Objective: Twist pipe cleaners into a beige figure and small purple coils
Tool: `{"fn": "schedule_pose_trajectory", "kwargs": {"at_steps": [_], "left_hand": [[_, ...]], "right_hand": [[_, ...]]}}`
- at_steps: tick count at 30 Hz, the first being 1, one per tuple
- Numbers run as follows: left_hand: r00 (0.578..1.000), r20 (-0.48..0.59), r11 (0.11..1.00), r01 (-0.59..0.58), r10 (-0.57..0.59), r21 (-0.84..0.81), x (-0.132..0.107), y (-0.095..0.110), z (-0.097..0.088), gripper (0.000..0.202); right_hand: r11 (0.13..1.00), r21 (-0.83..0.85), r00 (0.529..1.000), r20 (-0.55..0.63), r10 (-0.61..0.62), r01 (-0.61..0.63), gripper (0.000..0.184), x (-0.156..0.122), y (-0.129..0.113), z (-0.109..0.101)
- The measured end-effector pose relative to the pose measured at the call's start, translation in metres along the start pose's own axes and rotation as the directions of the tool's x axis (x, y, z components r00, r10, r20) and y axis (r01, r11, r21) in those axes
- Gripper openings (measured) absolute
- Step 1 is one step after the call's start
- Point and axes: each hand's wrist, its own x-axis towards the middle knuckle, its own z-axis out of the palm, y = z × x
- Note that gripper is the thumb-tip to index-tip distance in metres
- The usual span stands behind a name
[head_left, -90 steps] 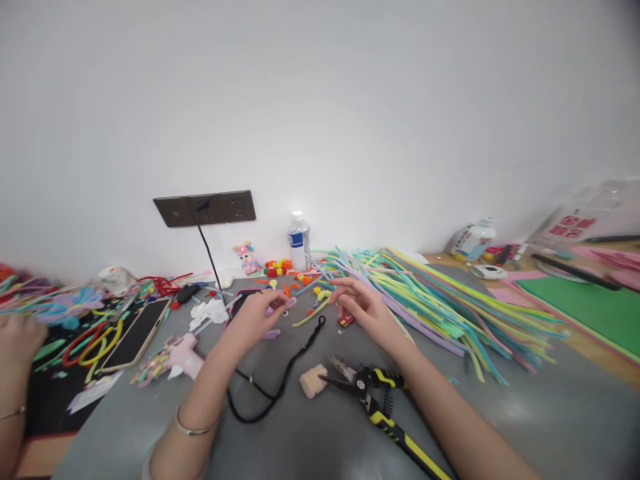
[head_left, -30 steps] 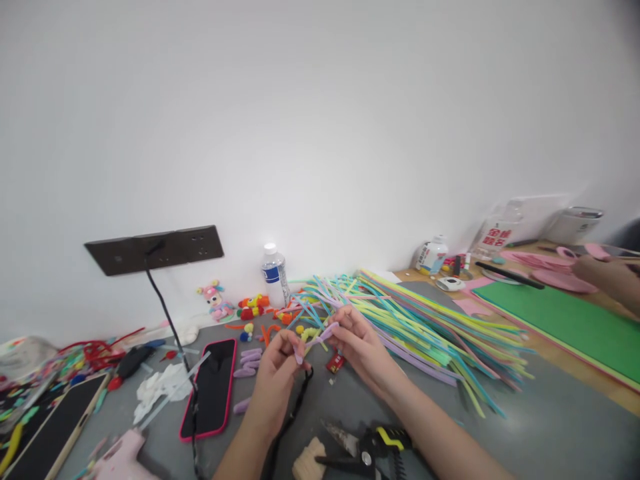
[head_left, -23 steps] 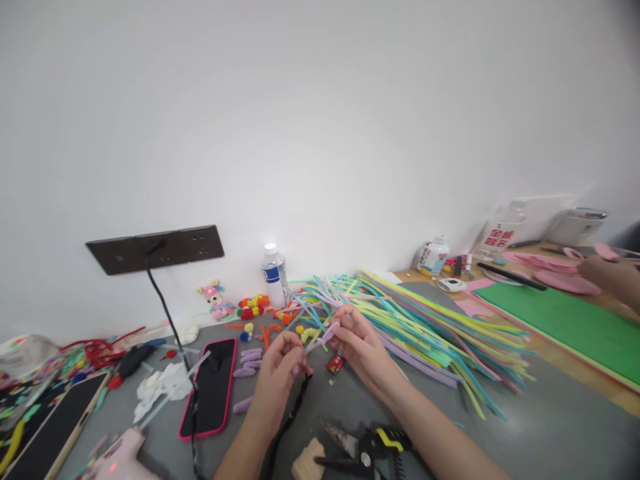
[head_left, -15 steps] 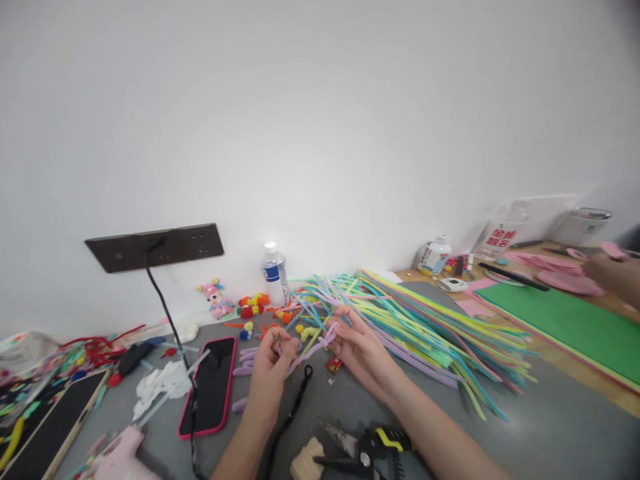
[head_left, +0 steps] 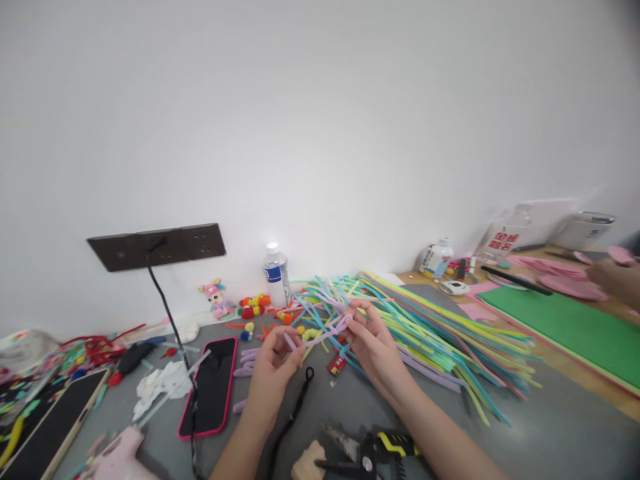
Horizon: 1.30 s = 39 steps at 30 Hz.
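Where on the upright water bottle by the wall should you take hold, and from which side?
Probably grip the water bottle around its labelled middle, coming from the front. It stands upright close to the wall, which shuts off the back, and the pipe-cleaner pile crowds its right; the round body suits a side wrap.

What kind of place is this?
Probably a craft worktable: the left hand and right hand hold a lilac pipe cleaner, a pile of pastel pipe cleaners lies beside them, and a pink glue gun sits nearby.
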Motion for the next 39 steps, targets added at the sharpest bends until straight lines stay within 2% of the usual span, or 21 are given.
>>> {"fn": "schedule_pose_trajectory", "kwargs": {"at_steps": [3,6,10,13,15,18,21,23,26,29,33,39], "left_hand": [[0.998,-0.065,1.000,0.014,-0.012,0.027,0.002,0.000,-0.002,0.026],[0.990,-0.141,0.999,0.035,-0.031,0.026,0.002,0.000,-0.003,0.028],[0.966,-0.253,0.999,-0.047,0.052,0.025,0.002,-0.001,-0.004,0.026],[0.957,-0.288,0.993,-0.063,0.033,-0.095,0.003,0.001,-0.002,0.029],[0.958,-0.284,0.964,-0.037,-0.040,-0.262,0.003,0.003,0.000,0.034],[0.964,-0.219,0.872,0.028,-0.154,-0.489,0.001,0.010,0.004,0.039],[0.967,-0.114,0.788,0.113,-0.226,-0.605,-0.002,0.016,0.004,0.043],[0.967,-0.081,0.762,0.137,-0.241,-0.633,-0.003,0.018,0.001,0.044],[0.973,-0.097,0.780,0.106,-0.209,-0.616,0.000,0.019,-0.005,0.044],[0.977,-0.118,0.835,0.086,-0.178,-0.544,0.003,0.016,-0.008,0.041],[0.986,-0.098,0.923,0.092,-0.138,-0.373,0.002,0.012,-0.003,0.036],[0.995,0.033,0.990,0.097,-0.094,-0.105,-0.001,0.004,0.003,0.038]], "right_hand": [[1.000,-0.017,1.000,-0.026,-0.009,0.009,0.036,0.000,0.001,-0.002],[0.997,-0.024,0.995,-0.073,-0.069,0.068,0.038,-0.001,0.000,0.000],[0.995,-0.020,0.992,-0.078,-0.095,0.093,0.038,-0.004,-0.001,0.005],[0.998,-0.015,0.996,-0.067,-0.066,0.066,0.039,-0.004,0.000,0.006],[0.999,-0.006,0.996,-0.078,-0.053,0.053,0.040,-0.004,0.000,0.006],[0.999,0.027,0.995,-0.096,-0.022,0.025,0.043,-0.003,0.001,0.006],[0.998,0.062,0.993,-0.118,-0.008,0.016,0.044,-0.001,0.001,0.003],[0.997,0.076,0.988,-0.150,-0.016,0.027,0.042,0.002,-0.001,-0.001],[0.998,0.052,0.982,-0.187,-0.027,0.038,0.040,0.005,-0.004,-0.005],[0.995,-0.049,0.984,-0.151,-0.099,0.093,0.039,0.005,-0.007,-0.005],[0.973,-0.196,0.991,-0.026,-0.131,0.123,0.036,0.001,-0.004,-0.002],[0.947,-0.305,0.976,0.212,-0.039,0.104,0.026,-0.003,0.001,0.000]]}}
